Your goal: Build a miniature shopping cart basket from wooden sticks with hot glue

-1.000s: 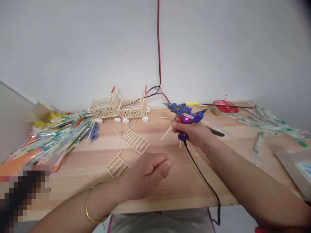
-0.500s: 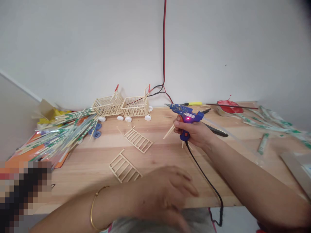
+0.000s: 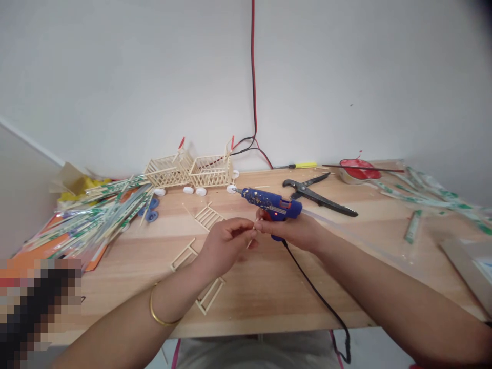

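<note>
Glue gun (image 3: 269, 204) fills right hand (image 3: 298, 233); left hand (image 3: 225, 246) pinches stick (image 3: 250, 241) alongside.

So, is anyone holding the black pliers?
No, the black pliers lie on the table, behind the right hand gripping the blue glue gun.

Wooden table (image 3: 269, 287): stick carts (image 3: 188, 171), ladder frames (image 3: 207, 216), pliers (image 3: 319, 195), chopstick packets (image 3: 103, 215).
</note>
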A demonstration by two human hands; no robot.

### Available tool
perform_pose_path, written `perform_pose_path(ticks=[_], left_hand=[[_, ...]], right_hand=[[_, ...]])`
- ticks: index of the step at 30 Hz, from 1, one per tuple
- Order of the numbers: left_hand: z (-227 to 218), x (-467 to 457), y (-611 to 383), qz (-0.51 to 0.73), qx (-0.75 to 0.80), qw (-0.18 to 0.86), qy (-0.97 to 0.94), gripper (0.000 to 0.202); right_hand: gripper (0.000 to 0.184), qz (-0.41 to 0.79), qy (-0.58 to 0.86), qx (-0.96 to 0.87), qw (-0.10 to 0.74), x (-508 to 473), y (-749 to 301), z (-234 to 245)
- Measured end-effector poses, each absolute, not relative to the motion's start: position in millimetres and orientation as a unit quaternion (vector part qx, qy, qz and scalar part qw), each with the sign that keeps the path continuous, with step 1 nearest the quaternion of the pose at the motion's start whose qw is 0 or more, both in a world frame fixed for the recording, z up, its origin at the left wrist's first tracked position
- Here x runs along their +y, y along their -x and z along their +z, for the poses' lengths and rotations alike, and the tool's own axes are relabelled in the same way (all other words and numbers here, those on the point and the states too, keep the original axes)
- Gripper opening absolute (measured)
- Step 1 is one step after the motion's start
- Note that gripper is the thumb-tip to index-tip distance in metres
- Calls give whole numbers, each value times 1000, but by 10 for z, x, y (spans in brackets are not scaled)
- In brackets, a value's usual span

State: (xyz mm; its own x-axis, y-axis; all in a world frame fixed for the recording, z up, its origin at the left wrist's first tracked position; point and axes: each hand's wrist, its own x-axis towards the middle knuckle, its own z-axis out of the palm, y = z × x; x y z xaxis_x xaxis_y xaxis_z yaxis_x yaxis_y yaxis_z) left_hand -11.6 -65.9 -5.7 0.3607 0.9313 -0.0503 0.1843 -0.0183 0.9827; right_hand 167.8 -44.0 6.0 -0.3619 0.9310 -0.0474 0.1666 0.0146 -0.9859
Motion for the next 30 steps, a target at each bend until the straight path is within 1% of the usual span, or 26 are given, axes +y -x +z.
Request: perform_pose_path(ticks=[3, 6, 8, 11, 13, 15, 18, 24, 27, 30], left_hand=[[-60, -641, 144, 353, 439, 561, -607, 20], [-59, -621, 169, 342, 446, 541, -626, 19], [-46, -618, 174, 333, 455, 498, -659, 19], [-11, -628, 171, 330, 460, 389, -727, 16], [6, -638, 169, 330, 455, 328, -759, 15], [7, -646, 171, 332, 447, 291, -778, 14], [-16, -652, 177, 338, 432, 257, -796, 13], [-61, -670, 169, 328, 418, 243, -812, 14], [-67, -668, 165, 323, 414, 259, -811, 14], [-63, -657, 169, 327, 407, 278, -806, 13]], right_hand=[[19, 549, 431, -619, 360, -424, -1712, 45], [17, 535, 436, -617, 378, -401, -1760, 47], [16, 512, 452, -630, 369, -399, -1770, 88], [9, 456, 474, -672, 340, -411, -1746, 185], [7, 422, 480, -690, 339, -420, -1723, 234], [8, 418, 480, -691, 343, -427, -1710, 251], [11, 442, 476, -679, 341, -433, -1713, 236], [7, 389, 475, -721, 321, -426, -1712, 129], [9, 402, 468, -706, 346, -409, -1675, 49], [6, 451, 485, -666, 344, -393, -1674, 0]])
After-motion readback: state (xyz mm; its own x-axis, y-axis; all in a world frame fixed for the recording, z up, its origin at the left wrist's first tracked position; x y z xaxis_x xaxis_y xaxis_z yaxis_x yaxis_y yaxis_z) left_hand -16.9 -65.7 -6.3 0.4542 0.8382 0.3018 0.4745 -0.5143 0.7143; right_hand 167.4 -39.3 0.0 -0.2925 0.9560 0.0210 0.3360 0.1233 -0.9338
